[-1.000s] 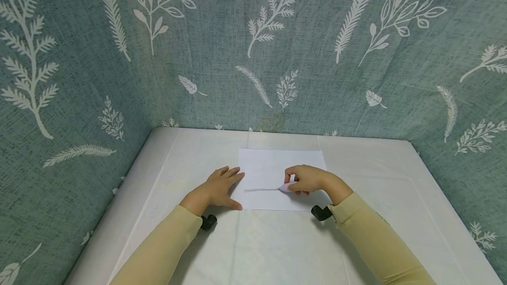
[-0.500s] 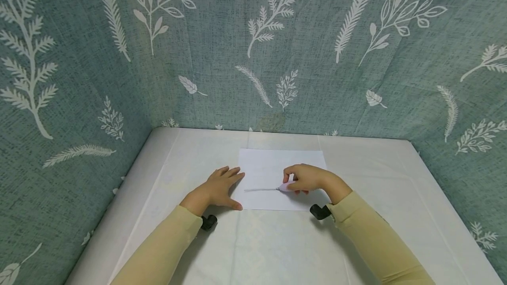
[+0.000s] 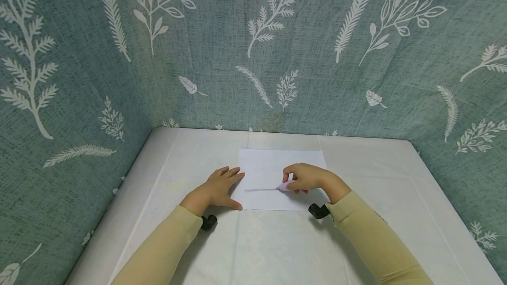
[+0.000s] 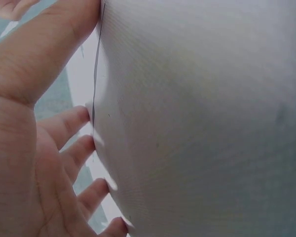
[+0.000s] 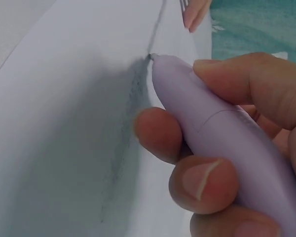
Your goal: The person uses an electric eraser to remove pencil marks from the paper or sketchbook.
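Observation:
A thick lavender pen-shaped tool (image 5: 227,133) with a short narrow tip is in my right hand (image 3: 313,177), pinched between thumb and curled fingers. Its tip meets a grey line (image 3: 259,189) on a white sheet of paper (image 3: 269,162). In the right wrist view the line continues above the tip, and a patchy dark streak (image 5: 121,153) lies below it, in shadow. The tool's rear end is hidden by the hand. My left hand (image 3: 218,188) rests with fingers spread at the paper's left edge, its fingertips and thumb on the sheet.
The paper lies on a table covered in white cloth (image 3: 277,250). Green leaf-patterned fabric (image 3: 222,65) stands behind and on both sides. A black wrist camera (image 3: 209,222) sits under the left sleeve, another black camera (image 3: 318,211) under the right.
My right hand has slid slightly left and a little away from me, carrying the lavender tool along the line. The left hand and the paper stay in place.

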Demonstrator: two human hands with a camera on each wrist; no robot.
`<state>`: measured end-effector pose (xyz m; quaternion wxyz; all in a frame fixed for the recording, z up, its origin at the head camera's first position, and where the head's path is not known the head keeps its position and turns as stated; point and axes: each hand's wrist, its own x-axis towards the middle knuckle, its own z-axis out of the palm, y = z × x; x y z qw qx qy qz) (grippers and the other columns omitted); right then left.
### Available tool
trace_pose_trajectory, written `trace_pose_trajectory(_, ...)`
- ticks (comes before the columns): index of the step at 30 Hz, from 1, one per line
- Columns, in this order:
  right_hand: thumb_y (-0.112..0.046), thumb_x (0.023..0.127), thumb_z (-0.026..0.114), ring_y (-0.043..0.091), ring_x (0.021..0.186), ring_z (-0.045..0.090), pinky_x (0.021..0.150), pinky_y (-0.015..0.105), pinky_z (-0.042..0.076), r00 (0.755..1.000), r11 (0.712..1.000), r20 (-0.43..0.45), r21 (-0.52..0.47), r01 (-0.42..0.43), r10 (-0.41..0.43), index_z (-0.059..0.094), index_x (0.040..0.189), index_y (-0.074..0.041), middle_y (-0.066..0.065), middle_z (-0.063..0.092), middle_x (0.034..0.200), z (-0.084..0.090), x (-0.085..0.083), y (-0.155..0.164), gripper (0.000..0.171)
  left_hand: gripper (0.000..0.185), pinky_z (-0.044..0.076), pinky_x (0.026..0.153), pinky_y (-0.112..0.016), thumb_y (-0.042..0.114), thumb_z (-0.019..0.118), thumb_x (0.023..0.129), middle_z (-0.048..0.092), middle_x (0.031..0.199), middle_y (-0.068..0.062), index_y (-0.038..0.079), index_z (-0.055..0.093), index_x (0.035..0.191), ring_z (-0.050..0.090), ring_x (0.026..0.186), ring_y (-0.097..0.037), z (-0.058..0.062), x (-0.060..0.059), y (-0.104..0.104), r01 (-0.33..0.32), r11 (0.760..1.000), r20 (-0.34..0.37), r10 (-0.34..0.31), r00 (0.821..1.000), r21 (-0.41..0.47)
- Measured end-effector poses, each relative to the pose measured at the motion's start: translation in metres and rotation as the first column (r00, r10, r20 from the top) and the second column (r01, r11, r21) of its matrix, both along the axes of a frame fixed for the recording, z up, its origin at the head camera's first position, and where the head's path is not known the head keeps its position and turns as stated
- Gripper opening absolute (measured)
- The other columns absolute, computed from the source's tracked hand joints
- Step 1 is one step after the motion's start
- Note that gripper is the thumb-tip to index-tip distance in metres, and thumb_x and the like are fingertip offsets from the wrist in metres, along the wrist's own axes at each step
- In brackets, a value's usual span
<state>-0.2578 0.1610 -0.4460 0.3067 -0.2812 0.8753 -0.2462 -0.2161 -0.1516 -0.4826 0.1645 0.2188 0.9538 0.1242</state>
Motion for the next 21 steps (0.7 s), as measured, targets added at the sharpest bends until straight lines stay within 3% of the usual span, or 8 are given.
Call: trace_pose_trajectory(21,-0.015,0.096,0.068,0.022,0.047,0.052,0.049,0.027,0.043,0.999,1.0,0.021,0.003,0.029,-0.029,0.065,0.095,-0.018,0.008,0.067,0.069,0.0026,0.0003,-0.0027,0.005,0.108,0.019,0.118,-0.058,0.06,0.083,0.071,0.023,0.165,-0.007,0.016,0.036,0.157,0.015,0.15,-0.04,0.0053,0.0017,0.0024,-0.012,1.0,0.005,0.012,1.0,-0.004)
